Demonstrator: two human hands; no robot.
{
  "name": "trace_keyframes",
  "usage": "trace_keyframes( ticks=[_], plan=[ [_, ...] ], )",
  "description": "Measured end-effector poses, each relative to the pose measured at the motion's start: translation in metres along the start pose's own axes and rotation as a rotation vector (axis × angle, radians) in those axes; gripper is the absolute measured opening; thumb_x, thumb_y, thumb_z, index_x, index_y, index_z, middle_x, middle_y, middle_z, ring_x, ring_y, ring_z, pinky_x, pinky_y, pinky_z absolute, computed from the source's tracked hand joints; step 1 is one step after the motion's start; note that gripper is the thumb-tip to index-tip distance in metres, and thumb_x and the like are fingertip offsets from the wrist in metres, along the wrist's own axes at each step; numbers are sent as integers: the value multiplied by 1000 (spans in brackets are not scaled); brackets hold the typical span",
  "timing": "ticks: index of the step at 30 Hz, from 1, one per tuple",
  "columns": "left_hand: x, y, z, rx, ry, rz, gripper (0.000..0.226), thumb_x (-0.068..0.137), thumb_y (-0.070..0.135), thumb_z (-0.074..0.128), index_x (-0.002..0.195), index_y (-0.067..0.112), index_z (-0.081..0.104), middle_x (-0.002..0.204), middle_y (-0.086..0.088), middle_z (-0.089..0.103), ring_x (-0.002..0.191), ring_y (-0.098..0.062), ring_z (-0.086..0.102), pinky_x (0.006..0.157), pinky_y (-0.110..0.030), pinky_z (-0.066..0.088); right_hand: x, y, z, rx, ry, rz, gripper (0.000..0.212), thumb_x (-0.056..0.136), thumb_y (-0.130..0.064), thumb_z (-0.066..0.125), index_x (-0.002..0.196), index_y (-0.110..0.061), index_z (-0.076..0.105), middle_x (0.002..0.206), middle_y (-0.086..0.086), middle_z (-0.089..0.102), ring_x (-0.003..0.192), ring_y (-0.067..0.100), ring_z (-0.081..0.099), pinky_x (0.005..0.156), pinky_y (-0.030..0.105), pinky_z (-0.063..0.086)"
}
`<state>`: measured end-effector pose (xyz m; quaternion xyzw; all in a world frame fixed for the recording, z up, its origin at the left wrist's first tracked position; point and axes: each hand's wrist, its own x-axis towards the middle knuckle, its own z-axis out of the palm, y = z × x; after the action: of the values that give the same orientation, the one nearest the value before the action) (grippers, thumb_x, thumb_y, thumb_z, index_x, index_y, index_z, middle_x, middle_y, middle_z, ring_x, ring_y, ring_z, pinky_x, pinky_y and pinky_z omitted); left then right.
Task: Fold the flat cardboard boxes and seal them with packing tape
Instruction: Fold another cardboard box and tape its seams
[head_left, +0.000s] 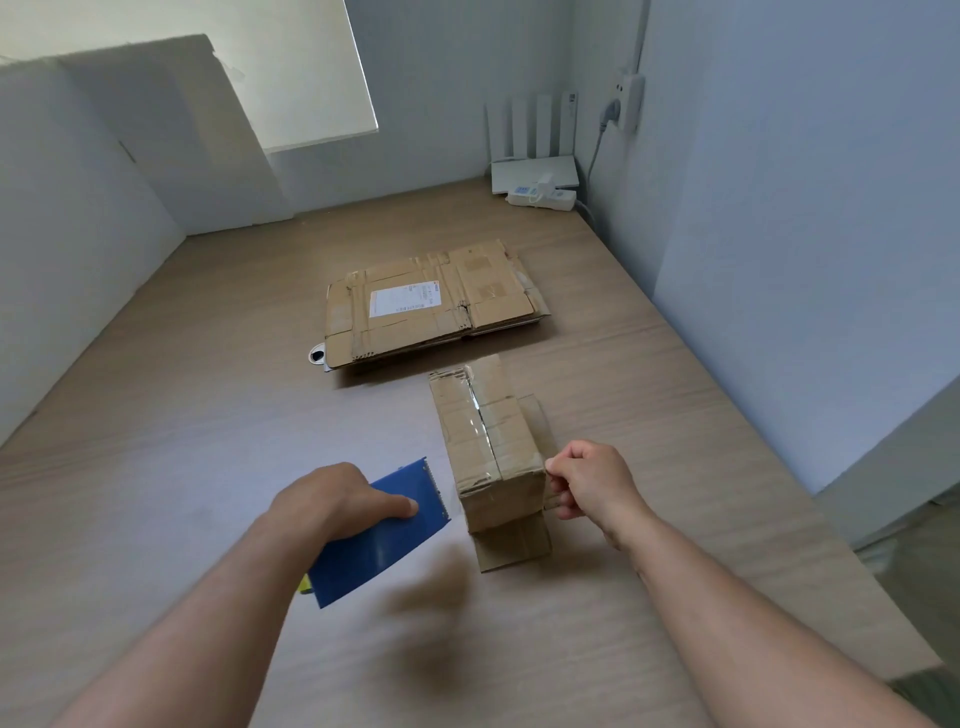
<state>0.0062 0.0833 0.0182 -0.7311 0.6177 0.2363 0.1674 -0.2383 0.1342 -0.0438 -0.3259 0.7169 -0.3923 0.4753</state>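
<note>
On the wooden bench (208, 415), just right of centre: a small cardboard box (470, 441), folded up, standing lengthwise away from the viewer, with a strip of clear packing tape (480, 415) along its top seam. At its near end, a loose flap (514, 545) lying out on the bench.

Left hand (337, 499) low over the bench, just left of the box and apart from it, fingers (402, 506) clamped over a blue tape dispenser (384, 540). Serrated edge of the dispenser turned toward the box; a bit of yellow at its near end.

Right hand (592, 483) at the box's near right corner, fingers curled together and pinching at that edge, knuckles up. Whether cardboard or a tape end between them: cannot tell.

Beyond the box, near it but not touching: a stack of flattened cardboard boxes (431, 301), old tape marks across the top sheet and a white shipping label (405, 300) on it. Under the stack's left corner, a small white thing with a dark hole, too unclear to name.

In the far right corner, a white router (535, 171) with four upright antennas, a white power strip (540, 196) in front of it, and a plug in a wall socket (628, 101) above. At the far left, a large white board (171, 135) leaning against the wall.
</note>
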Motion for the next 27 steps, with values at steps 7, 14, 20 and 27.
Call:
trace_keyframes(
  ticks=[7,14,20,27],
  plan=[
    [-3,23,3,114,42,40,52,71,70,63,91,23,54,83,3,57,83,-16,59,73,-28,47,-11,7,-8,-570,221,-169,24,93,-40,52,95,-17,58,95,-1,59,91,22,56,67,28,38],
    [-3,29,4,149,69,32,47,75,66,61,93,23,54,84,3,57,82,-16,59,68,-27,44,-20,7,20,-496,189,-274,26,93,-43,52,83,-19,52,91,-1,56,85,17,50,64,28,37],
    [0,5,26,428,192,20,36,89,47,47,112,21,59,96,4,61,86,-17,58,68,-25,40,-12,-4,9,-217,132,-136,25,89,-26,61,70,-13,50,70,0,53,68,17,48,54,26,34],
    [9,-41,54,196,269,-75,34,92,40,39,111,16,53,101,-2,62,87,-22,57,68,-25,40,-4,-18,19,-363,129,-184,12,88,-26,61,83,-16,56,86,0,59,81,20,53,63,28,34]
  ],
)
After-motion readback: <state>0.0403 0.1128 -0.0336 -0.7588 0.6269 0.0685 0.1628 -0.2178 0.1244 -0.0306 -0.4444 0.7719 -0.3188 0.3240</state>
